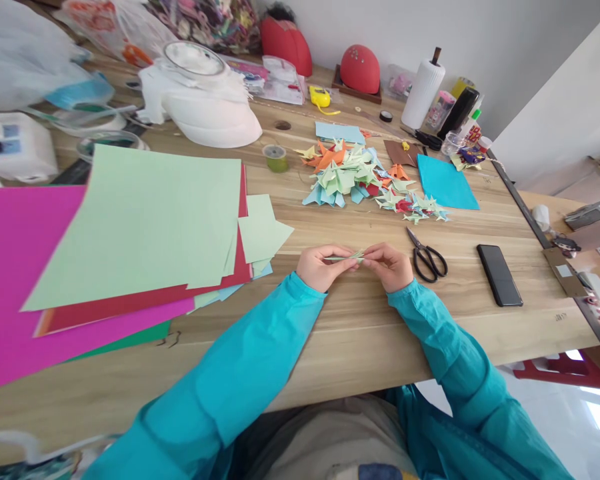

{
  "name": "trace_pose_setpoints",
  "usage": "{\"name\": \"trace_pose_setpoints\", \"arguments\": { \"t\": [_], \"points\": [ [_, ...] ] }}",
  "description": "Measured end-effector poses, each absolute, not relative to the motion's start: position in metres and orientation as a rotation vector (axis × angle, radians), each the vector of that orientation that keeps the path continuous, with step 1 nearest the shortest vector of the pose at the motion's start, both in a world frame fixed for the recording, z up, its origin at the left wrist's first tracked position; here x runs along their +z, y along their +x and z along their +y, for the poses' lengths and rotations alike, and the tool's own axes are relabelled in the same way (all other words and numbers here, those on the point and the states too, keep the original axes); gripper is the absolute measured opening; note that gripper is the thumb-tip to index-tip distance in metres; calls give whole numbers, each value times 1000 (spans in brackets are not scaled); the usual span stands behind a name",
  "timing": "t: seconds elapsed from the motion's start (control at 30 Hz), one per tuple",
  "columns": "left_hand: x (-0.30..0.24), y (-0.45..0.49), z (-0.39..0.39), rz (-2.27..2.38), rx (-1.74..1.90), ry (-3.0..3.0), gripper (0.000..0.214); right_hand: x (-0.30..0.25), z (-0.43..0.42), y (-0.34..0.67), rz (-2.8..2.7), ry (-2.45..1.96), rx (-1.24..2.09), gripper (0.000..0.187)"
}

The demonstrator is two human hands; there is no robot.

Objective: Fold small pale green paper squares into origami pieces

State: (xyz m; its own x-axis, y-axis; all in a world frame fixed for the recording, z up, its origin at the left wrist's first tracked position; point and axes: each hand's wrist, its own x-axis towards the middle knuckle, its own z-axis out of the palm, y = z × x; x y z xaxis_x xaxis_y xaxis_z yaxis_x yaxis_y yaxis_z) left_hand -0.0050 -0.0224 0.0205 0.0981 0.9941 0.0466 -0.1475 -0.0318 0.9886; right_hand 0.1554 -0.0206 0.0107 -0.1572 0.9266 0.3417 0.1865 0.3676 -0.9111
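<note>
Between both hands, above the wooden table, is a small piece of folded light green paper. My left hand pinches its left part, thumb against fingers. From the other side my right hand grips its right end with the fingertips. The fingers cover much of the paper, so its exact shape is hard to make out. Black-handled scissors lie just right of my right hand. Beyond the hands sits a pile of folded paper pieces in green, orange, blue and red.
Large sheets of light green paper overlap red and magenta sheets on the left. A phone lies at the right. A white cap, a tape roll, a yellow tape measure and a blue cloth-like square are farther back.
</note>
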Motion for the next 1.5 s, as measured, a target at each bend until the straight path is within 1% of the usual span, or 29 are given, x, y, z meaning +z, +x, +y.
{"name": "trace_pose_setpoints", "arguments": {
  "t": [0.37,0.43,0.57,0.63,0.77,1.0,1.13,1.33,1.4,1.5],
  "points": [
    [19,-5,-22,1006,1210,1137,26,21,-24,155,-1663,-1085,864,18],
    [19,-5,-22,1004,1222,1132,26,21,-25,154,-1572,-1104,935,20],
    [19,-6,-20,1063,1261,1186,23,22,-24,153,-1237,-1168,1153,38],
    [19,-7,-20,1073,1279,1246,19,21,-23,153,-1122,-1191,1235,41],
    [19,-7,-20,1042,1275,1351,17,18,-22,151,-1131,-1171,1281,40],
    [18,-5,-22,1005,1207,1315,20,19,-22,152,-1182,-1145,1077,29],
    [17,-6,-21,1017,1207,1293,21,21,-21,153,-1123,-1173,1060,31],
    [16,-7,-21,1089,1245,1265,24,23,-22,153,-1186,-1209,1318,46],
    [16,-6,-21,1086,1257,1263,24,24,-21,155,-1171,-1231,1300,43],
    [17,-7,-20,1116,1300,1337,18,28,-20,156,-1122,-1260,1185,36]
  ]
}}
